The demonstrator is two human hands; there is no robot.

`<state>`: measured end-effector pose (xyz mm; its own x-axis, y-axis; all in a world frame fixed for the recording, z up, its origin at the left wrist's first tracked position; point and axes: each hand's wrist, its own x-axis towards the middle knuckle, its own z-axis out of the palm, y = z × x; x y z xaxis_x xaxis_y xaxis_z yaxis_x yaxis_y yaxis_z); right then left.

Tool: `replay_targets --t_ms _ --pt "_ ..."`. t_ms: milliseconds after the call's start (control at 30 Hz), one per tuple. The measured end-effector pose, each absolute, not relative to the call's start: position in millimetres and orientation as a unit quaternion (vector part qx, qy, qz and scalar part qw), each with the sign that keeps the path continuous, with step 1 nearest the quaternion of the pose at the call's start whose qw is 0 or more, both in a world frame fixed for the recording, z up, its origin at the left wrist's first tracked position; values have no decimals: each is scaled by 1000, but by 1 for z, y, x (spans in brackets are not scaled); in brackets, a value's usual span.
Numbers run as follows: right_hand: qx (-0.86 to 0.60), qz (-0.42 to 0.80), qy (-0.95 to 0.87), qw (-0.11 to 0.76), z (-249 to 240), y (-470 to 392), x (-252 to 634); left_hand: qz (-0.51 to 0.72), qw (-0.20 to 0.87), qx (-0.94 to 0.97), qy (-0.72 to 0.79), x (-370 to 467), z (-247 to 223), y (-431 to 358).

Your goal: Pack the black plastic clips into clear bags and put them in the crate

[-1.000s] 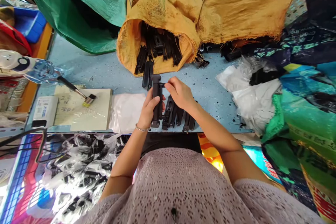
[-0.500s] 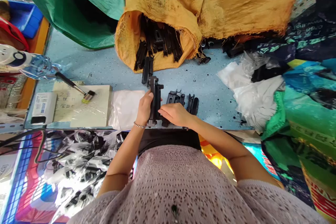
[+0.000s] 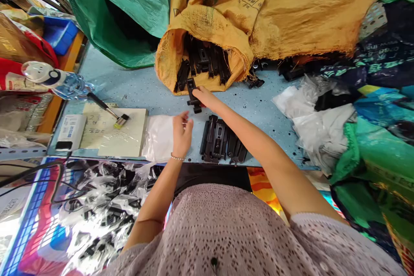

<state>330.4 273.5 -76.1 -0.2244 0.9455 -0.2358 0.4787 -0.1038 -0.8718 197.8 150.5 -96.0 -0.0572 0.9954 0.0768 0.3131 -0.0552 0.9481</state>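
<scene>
My right hand [image 3: 205,95] grips a long black plastic part [image 3: 193,95] just in front of the mouth of a yellow woven sack [image 3: 164,64]. More black parts [image 3: 211,62] lie inside that sack. My left hand [image 3: 182,133] is raised beside a stack of clear plastic bags [image 3: 158,136], its fingers apart and nothing in them. To the right of the left hand, several black plastic parts [image 3: 220,140] lie side by side near the front edge of the blue table [image 3: 258,125].
A brush [image 3: 121,120] lies on a paper pad [image 3: 129,142], with a white box [image 3: 71,133] and a water bottle [image 3: 73,84] nearby. A green sack [image 3: 139,17] gapes at the back left. White bags [image 3: 307,114] cover the right side. Below the table stands a blue basket [image 3: 27,215] with bagged parts.
The black part both hands held now lies with the others on the table. My right hand has reached forward and grasped another part by the sack; my left hand is empty.
</scene>
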Motion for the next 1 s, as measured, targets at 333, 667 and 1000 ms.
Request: replay_targets --t_ms 333,667,1000 --pt "-518 474 -669 245 -30 145 383 472 656 390 442 208 -50 157" --pt "-490 507 -656 269 -34 156 371 479 521 472 526 220 -54 144" --pt "-606 186 -760 146 -55 51 419 315 635 411 573 197 -83 128"
